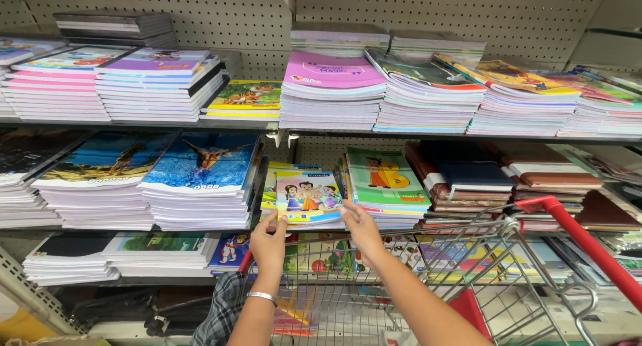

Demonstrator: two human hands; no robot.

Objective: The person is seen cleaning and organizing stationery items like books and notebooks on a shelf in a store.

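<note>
Both my hands reach up to the middle shelf of a notebook rack. My left hand (269, 244), with a silver bangle on its wrist, grips the lower left corner of a cartoon-cover notebook (309, 196) with yellow and blue borders. My right hand (362, 228) holds the same notebook at its lower right corner. The notebook lies on a short stack (270, 189) of similar yellow-edged ones, between a pile of blue eagle-cover notebooks (200, 185) and a green-cover pile (386, 185).
A wire shopping cart (468, 266) with a red handle (588, 249) stands under my arms, right of centre. Shelves above and below carry many stacks of notebooks, including a pink-cover stack (332, 88). A pegboard wall backs the shelves.
</note>
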